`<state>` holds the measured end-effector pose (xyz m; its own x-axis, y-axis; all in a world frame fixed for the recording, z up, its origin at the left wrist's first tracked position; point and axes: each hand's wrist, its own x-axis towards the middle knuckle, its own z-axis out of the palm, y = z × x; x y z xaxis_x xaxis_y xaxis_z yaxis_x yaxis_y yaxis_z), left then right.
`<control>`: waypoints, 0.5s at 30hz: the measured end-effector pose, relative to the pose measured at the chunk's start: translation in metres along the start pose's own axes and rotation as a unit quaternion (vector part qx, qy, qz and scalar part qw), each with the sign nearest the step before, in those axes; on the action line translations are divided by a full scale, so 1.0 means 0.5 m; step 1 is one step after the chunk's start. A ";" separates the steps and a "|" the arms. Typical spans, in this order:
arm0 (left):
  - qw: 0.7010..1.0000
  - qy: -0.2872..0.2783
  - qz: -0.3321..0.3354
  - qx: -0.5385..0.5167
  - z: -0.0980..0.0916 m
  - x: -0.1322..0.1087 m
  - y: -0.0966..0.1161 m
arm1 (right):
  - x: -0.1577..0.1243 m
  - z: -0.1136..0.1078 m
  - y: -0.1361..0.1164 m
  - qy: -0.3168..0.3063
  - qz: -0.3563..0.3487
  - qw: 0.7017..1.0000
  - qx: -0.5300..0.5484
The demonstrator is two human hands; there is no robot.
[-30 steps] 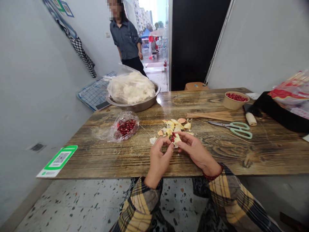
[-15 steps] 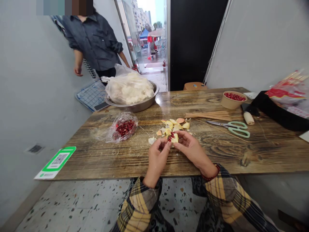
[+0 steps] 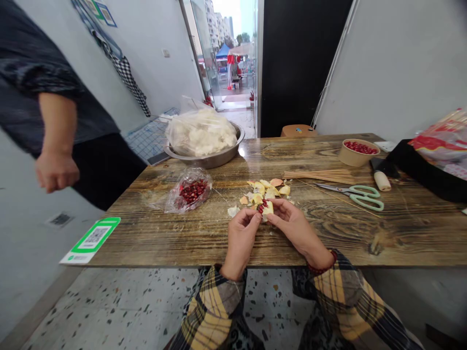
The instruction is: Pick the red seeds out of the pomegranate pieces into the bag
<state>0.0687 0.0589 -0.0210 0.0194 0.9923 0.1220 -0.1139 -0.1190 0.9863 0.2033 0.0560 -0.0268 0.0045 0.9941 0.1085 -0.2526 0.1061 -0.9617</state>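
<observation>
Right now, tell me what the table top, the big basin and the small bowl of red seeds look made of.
Table top: wood or wood-look board, matte, dark grain and knots.
Big basin: metal, probably stainless steel; grey rim shines with reflections.
Small bowl: likely kraft paper; dull tan wall, thin rolled rim.

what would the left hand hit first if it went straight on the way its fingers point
The left hand points forward and right at the pomegranate piece pinched with the right hand, so it meets that at once. Past it, probably the peel scraps; depth is unclear.
</observation>
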 end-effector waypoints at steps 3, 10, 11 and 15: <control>1.000 0.008 -0.009 -0.020 0.002 0.000 0.001 | 0.000 -0.001 0.002 0.003 0.010 1.000 0.025; 0.998 -0.004 -0.025 -0.055 0.002 0.002 -0.001 | 0.002 -0.007 0.004 -0.003 0.053 0.996 0.067; 0.998 -0.005 -0.027 -0.056 0.002 0.001 -0.001 | 0.002 -0.008 0.004 -0.006 0.061 0.995 0.075; 0.998 -0.005 -0.032 -0.059 -0.001 0.001 0.001 | 0.002 -0.010 0.002 -0.022 0.081 0.992 0.097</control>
<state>0.0681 0.0595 -0.0207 0.0407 0.9973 0.0609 -0.2287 -0.0501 0.9722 0.2081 0.0570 -0.0288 -0.0928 0.9953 -0.0279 -0.4284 -0.0652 -0.9012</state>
